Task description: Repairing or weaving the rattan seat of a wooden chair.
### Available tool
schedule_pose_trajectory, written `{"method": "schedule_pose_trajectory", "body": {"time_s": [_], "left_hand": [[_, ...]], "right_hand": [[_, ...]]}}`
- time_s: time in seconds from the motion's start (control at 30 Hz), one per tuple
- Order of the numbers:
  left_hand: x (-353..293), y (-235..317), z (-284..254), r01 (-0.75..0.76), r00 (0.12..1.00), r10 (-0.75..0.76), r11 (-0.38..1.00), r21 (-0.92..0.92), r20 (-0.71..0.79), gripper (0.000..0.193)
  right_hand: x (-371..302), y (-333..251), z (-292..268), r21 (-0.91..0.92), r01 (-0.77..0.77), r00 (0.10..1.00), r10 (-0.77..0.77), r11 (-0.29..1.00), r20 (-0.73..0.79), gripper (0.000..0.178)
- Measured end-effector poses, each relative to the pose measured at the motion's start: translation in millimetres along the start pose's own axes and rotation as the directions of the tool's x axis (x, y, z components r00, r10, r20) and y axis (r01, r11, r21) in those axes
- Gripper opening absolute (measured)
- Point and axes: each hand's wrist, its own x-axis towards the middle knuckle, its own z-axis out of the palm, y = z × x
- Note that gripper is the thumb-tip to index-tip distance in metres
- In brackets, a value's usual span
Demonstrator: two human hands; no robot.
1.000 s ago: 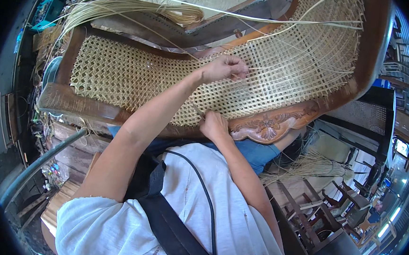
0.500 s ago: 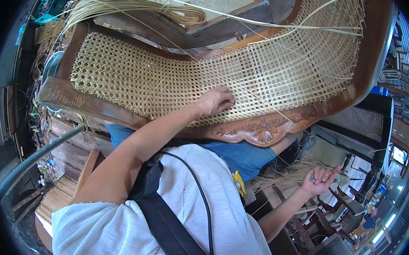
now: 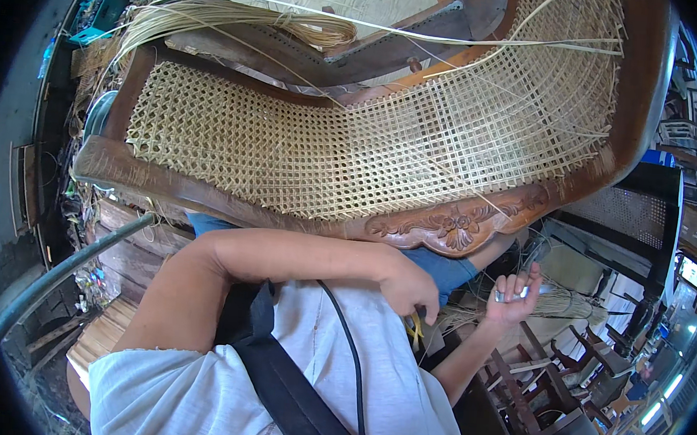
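A carved wooden chair frame [image 3: 453, 229] lies across my lap, its panel of woven cane [image 3: 304, 154] facing up. My left arm bends across my body below the frame. My left hand [image 3: 410, 290] is down at my waist, its fingers curled at a small yellow thing [image 3: 415, 329] that looks like a tool handle; the fingers partly cover it. Off to the right, my right hand [image 3: 510, 303] is raised with bent fingers around a small shiny silvery piece [image 3: 513, 294]. Its exact kind does not show. A loose cane strand [image 3: 468, 185] sticks out of the weave.
A bundle of cane strands [image 3: 241, 21] rests over the far side of the frame. Long pale strands [image 3: 426, 35] stretch across the top. A metal pipe [image 3: 78, 266] stands at left. More loose strands [image 3: 573, 306] and wooden furniture parts [image 3: 514, 391] lie to the right.
My left hand has left the cane panel and come down to the yellow thing at my waist. My right hand has moved slightly left and up, and the silvery piece shows more.
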Motion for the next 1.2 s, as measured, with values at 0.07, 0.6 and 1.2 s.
{"method": "schedule_pose_trajectory", "body": {"time_s": [0.07,0.6,1.2], "left_hand": [[5,-15,-3,-0.054,0.997,0.064,0.981,0.184,-0.051,0.033],[-30,-95,-96,0.156,0.582,0.191,0.928,0.339,-0.79,0.025],[-92,-158,-136,0.046,0.436,-0.244,0.967,-0.249,-0.866,0.012]], "right_hand": [[0,-9,1,-0.082,-0.004,0.996,-0.003,0.997,-0.091,0.037],[5,-9,87,-0.77,-0.229,0.973,0.161,0.596,-0.164,0.032],[108,131,166,-0.603,0.389,0.896,0.438,-0.697,0.071,0.02]]}}
